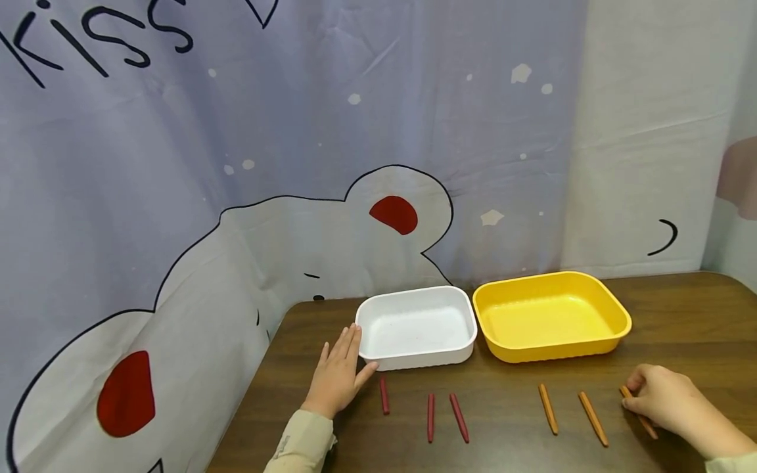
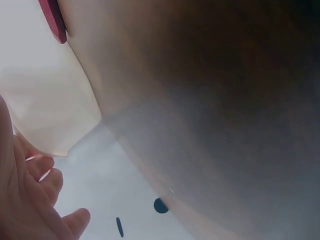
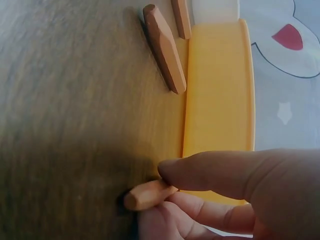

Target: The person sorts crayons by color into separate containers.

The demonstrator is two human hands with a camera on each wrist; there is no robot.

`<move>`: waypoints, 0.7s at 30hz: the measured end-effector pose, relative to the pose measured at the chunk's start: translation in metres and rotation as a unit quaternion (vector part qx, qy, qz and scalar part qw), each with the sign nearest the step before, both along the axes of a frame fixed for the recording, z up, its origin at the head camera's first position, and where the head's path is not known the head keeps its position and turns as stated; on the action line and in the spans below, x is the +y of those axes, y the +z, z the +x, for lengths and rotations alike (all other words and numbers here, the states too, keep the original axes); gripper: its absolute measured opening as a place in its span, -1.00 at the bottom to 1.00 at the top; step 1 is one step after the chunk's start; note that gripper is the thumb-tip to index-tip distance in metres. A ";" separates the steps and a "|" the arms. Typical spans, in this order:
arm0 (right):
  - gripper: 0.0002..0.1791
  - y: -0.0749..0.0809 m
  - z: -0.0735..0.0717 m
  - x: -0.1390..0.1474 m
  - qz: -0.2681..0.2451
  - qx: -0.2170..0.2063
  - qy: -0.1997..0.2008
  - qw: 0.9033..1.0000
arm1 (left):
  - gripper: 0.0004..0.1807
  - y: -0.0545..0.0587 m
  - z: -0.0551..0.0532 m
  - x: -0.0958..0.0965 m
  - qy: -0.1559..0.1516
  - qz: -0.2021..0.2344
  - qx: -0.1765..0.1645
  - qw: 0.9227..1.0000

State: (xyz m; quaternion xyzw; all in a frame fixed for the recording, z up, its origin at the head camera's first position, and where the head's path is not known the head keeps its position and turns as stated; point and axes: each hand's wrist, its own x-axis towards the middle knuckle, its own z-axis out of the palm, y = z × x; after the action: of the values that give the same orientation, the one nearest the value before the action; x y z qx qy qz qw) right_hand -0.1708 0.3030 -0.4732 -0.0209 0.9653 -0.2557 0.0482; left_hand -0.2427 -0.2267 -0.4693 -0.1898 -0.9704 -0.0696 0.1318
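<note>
My left hand, fingers straight, touches the left side of the white tray. Three dark red crayons lie on the table in front of that tray, one of them close to my left thumb. At the right, my right hand pinches an orange crayon between thumb and fingers, at or just above the tabletop. Two more orange crayons lie to its left, before the yellow tray. Both trays hold nothing visible.
The trays stand side by side near the back of the brown wooden table. Behind it hangs a printed curtain with cartoon shapes, which also runs along the table's left edge.
</note>
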 end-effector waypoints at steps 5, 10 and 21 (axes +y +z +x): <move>-0.79 0.002 -0.001 -0.003 0.003 0.011 0.006 1.000 | -0.12 0.001 0.000 0.001 -0.002 0.007 -0.004 1.000; -0.85 0.004 -0.003 -0.004 -0.010 0.033 0.003 0.999 | -0.12 0.002 0.001 0.002 -0.002 0.012 -0.013 1.000; -0.69 0.012 -0.003 -0.012 -0.177 0.013 -0.004 0.984 | -0.14 0.001 0.001 0.002 -0.002 0.013 -0.013 1.000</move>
State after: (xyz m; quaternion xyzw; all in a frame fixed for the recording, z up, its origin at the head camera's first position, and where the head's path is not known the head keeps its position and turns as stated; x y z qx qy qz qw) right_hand -0.1740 0.2909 -0.4609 -0.0282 0.9056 -0.4221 0.0299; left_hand -0.2417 -0.2249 -0.4682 -0.1891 -0.9706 -0.0854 0.1217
